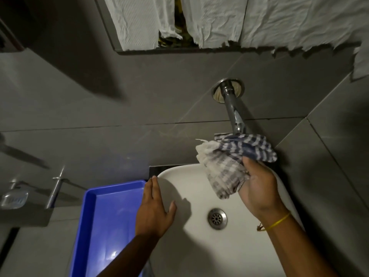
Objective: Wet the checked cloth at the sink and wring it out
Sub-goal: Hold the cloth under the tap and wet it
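Gripping the checked cloth [233,158] — right hand [259,188] fingers curled round the bunched fabric, thumb on the near side, yellow band [276,222] at the wrist. Cloth at 1 o'clock from the drain [217,218], held above the back of the white sink [191,246], top edge touching or just under the chrome spout [232,108]; cannot tell if water runs. Blue-checked part uppermost, paler grey-checked part hanging toward the basin, frayed white corner sticking out at 9 o'clock of the bundle.

Left hand [154,212] flat and empty — fingers straight and close together, thumb splayed out, resting on the sink's left rim at 9 o'clock of the drain. Just beside it, further toward 9 o'clock, blue tray [103,226] touching or nearly touching the basin edge. Further out at 9 o'clock, wall-mounted soap dish [14,198] and metal bar [56,188]. At 12 o'clock, torn white paper [219,19] covering the mirror.
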